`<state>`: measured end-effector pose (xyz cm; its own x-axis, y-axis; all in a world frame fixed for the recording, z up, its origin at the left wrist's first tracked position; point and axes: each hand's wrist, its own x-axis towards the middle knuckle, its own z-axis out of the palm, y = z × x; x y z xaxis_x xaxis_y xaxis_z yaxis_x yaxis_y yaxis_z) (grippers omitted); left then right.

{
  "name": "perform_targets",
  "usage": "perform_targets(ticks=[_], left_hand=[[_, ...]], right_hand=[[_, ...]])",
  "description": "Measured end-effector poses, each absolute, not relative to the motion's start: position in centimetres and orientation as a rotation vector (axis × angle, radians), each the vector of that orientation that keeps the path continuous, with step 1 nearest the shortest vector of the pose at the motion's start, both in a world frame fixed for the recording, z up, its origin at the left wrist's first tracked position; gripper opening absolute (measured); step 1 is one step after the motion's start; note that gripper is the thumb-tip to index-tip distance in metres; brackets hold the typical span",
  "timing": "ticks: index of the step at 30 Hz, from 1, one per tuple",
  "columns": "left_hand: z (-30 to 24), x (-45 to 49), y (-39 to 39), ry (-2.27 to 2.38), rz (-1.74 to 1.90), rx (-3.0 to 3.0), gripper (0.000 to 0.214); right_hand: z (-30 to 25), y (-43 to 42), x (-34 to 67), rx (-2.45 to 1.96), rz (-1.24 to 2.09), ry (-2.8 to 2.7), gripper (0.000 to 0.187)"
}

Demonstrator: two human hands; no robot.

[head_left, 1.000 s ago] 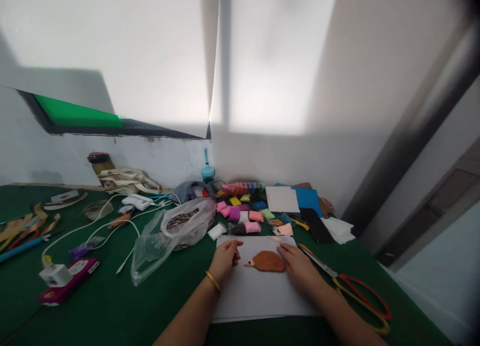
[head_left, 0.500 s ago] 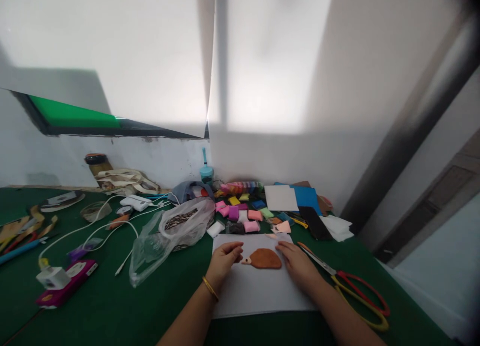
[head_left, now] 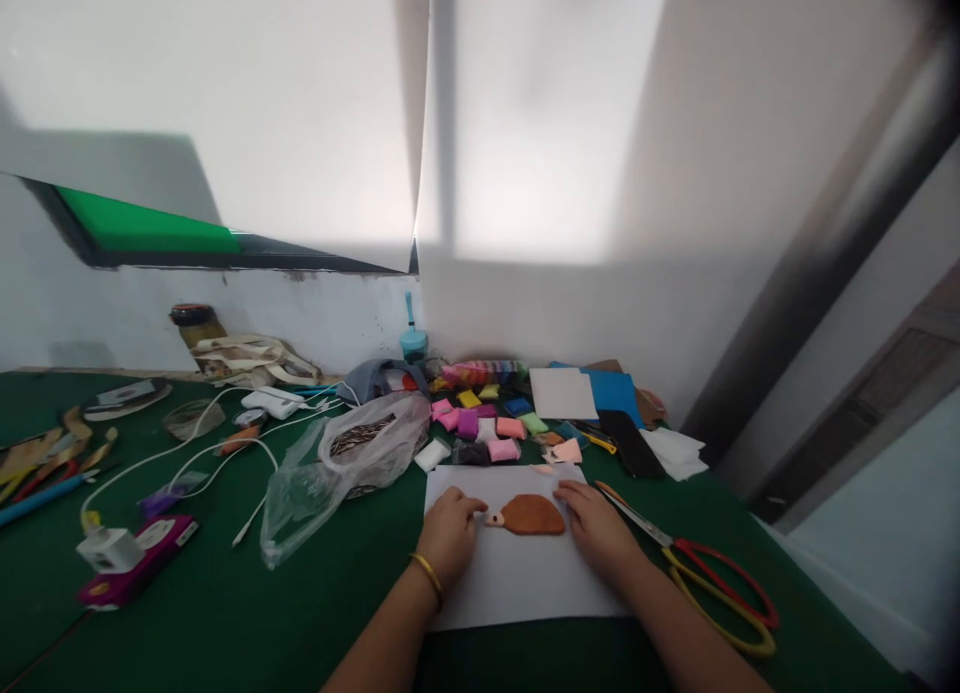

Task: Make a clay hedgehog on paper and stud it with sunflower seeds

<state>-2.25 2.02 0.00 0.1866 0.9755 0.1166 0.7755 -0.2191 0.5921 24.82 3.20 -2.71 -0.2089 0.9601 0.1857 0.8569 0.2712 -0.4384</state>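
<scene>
Head camera view, looking forward and down over a cluttered green table [head_left: 225,613] set against a pale wall. Near the middle, a white sheet of paper [head_left: 525,583] lies flat, and on its far half rests a flat brown clay figure [head_left: 531,514], oval, with a small pale snout pointing left. The person's left hand [head_left: 450,523], a gold bangle at the wrist, is loosely curled with its fingertips at the snout end; whether they pinch the clay or only touch it cannot be told. The right hand [head_left: 596,523] lies spread and relaxed on the paper, its fingers just beside the figure's right edge, holding nothing. To the right of the paper, red and yellow scissors [head_left: 712,583] lie on the table, blades pointing towards the far left. To the left sits a crumpled clear plastic bag [head_left: 345,463]. Beyond the paper is a cluster of small coloured clay packets [head_left: 487,428], and further right, blue and white sheets [head_left: 600,395]. White cables, a charger block [head_left: 109,550] and a pink device [head_left: 150,553] lie at the near left. Judging by the hands on either side, the work looks like shaping or pressing the figure into place on the paper, with attention on the snout. Soft clay marks easily, so any further touch calls for light fingertip pressure, with the other hand steadying the paper
</scene>
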Motion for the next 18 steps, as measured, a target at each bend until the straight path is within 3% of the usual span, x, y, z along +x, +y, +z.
perform_targets(ticks=[18], left_hand=[[-0.03, -1.96, 2.01, 1.68, 0.538, 2.093, 0.041]], right_hand=[[-3.0, 3.29, 24.74, -1.655, 0.261, -2.153, 0.048]])
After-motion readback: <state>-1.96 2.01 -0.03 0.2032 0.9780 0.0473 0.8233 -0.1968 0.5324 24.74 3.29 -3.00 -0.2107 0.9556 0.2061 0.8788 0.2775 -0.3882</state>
